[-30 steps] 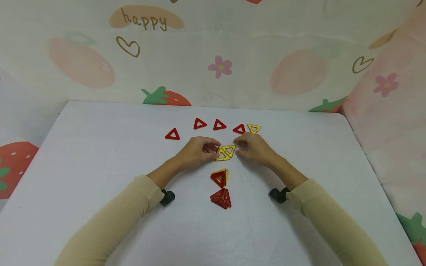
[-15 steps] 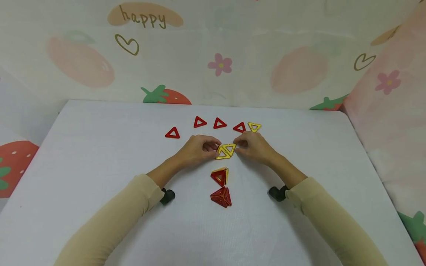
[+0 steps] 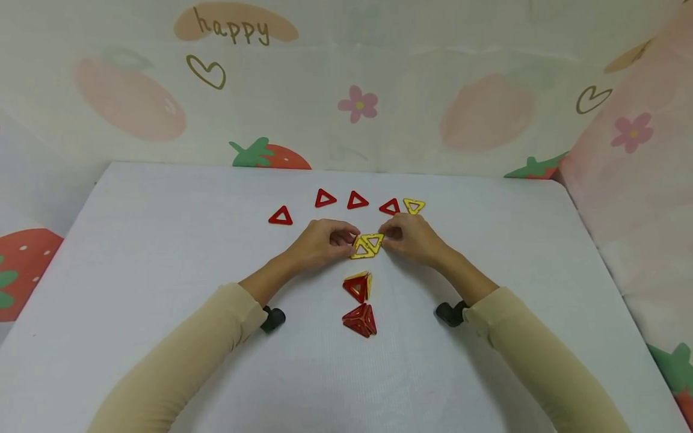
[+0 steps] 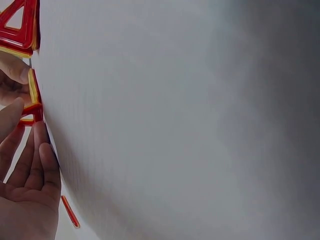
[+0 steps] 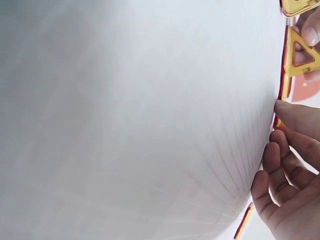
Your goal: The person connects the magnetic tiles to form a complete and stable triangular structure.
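Note:
Two yellow triangle magnetic tiles meet edge to edge between the hands in the head view: the left yellow tile (image 3: 361, 257) and the right yellow tile (image 3: 373, 236). My left hand (image 3: 319, 246) pinches the left tile at its outer side, where a red edge shows. In the right wrist view that yellow tile (image 5: 288, 60) stands tilted up. My right hand (image 3: 417, 240) pinches the outer edge of the right tile with thumb and forefinger. Nearer to me stand a red-and-yellow pyramid (image 3: 352, 291) and a red pyramid (image 3: 360, 320), apart from both hands.
Several loose tiles lie beyond the hands: a far-left red tile (image 3: 281, 223), two more red ones, a red tile (image 3: 391, 212) near the right fingertips and a yellow tile (image 3: 414, 201). All rest on a white table (image 3: 189, 204) before a patterned cloth (image 3: 406, 60).
The head view has shifted very slightly. Both hands and the tiles keep their places.

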Demonstrator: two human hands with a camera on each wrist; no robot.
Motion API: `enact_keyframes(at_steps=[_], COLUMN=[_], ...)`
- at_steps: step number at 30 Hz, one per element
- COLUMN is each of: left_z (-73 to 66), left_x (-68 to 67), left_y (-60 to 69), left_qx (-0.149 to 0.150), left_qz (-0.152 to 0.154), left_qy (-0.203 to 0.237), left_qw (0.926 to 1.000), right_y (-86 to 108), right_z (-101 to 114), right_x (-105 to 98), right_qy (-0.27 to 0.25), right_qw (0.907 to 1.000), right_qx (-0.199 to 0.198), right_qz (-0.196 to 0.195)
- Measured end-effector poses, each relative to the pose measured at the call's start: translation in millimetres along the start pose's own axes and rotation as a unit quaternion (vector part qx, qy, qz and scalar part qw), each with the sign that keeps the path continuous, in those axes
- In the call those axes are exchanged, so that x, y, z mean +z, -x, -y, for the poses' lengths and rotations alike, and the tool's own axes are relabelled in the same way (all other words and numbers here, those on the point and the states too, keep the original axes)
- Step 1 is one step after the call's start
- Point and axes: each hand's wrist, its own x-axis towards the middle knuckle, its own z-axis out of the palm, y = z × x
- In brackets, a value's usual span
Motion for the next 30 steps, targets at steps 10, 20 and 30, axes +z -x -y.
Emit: enact_keyframes(at_steps=[10,20,30], left_z=[2.7,1.4,0.5], left_x=[0.6,-0.3,-0.9], left_y=[-0.2,0.1,-0.2], left_qx=[0.000,-0.005,-0.004], left_qz=[-0.004,-0.003,0.001], left_qy=[-0.004,0.002,0.001], left_qw=[1.0000,1.0000,1.0000], right_y=[-1.2,-2.3,-1.9], right_z=[-0.3,-1.8,-1.1], right_x=[-0.1,0.3,-2.0], right_qy=[0.000,0.000,-0.010], right_qw=[0.9999,0.9998,0.9995], right_qx=[-0.013,-0.014,-0.011], right_qz=[0.004,0.013,0.027])
